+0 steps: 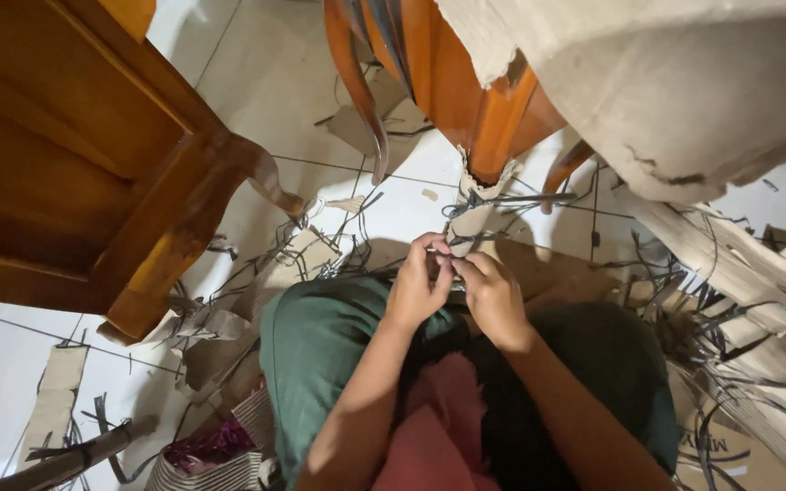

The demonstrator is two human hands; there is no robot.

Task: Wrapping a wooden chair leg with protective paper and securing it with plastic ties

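Pinching thin dark strip [445, 255] between both hands' fingertips [437, 259]

Two bare hands, the left hand [418, 284] and the right hand [493, 295], are showing at centre; two carved orange-brown wooden furniture pieces [93, 155] [466, 82] are standing at the upper left and top centre.

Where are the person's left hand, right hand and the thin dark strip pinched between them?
left hand [418, 284], head view, back of the hand
right hand [493, 293], head view, back of the hand
thin dark strip [441, 254], head view, short stretch between the fingertips
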